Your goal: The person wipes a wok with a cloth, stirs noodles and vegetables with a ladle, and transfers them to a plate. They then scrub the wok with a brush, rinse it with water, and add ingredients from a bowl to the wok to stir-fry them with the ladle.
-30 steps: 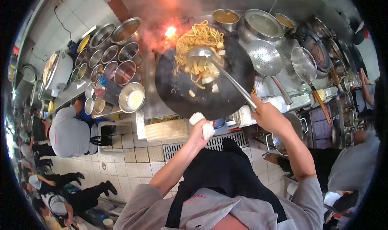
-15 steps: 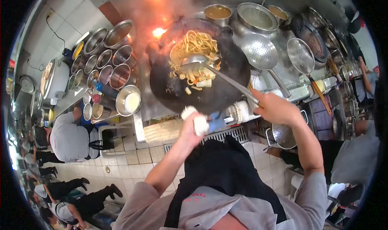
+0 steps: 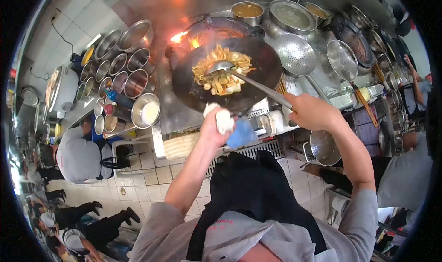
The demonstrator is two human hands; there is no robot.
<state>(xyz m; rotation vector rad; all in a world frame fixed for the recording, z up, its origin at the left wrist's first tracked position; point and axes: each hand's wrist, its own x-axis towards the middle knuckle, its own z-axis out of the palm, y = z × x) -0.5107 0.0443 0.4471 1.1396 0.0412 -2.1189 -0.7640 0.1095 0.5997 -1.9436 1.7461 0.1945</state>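
1. Gripping the ladle point(image 3: 261, 87), the right hand point(image 3: 313, 112) has its fingers closed around the handle's near end, outside the wok's near-right rim.
2. Left hand point(image 3: 214, 129) clenched on a bunched white cloth point(image 3: 224, 120) at the wok's near edge; the cloth hides whatever grip lies beneath. A blue item point(image 3: 241, 134) hangs just beside it, over the counter's front edge.
3. Wok point(image 3: 183, 84) sits in front of the burner point(image 3: 209, 24), overlapping its near side in view. Flame point(image 3: 179, 36) shows past the wok's far-left rim.
4. Noodles and chopped pieces point(image 3: 226, 83) heap mid-wok, dark metal around them; the ladle's bowl touches the heap.
5. Left side: a strip of steel counter separates the wok from a metal bowl point(image 3: 138, 111) with white contents.
6. Right side is tighter: perforated strainer point(image 3: 295, 55) near the rim, mesh strainer point(image 3: 342, 61) farther out.
7. Near side: slatted board point(image 3: 179, 147) along the counter edge, left of the left hand; dark apron point(image 3: 253, 183) close behind both hands.
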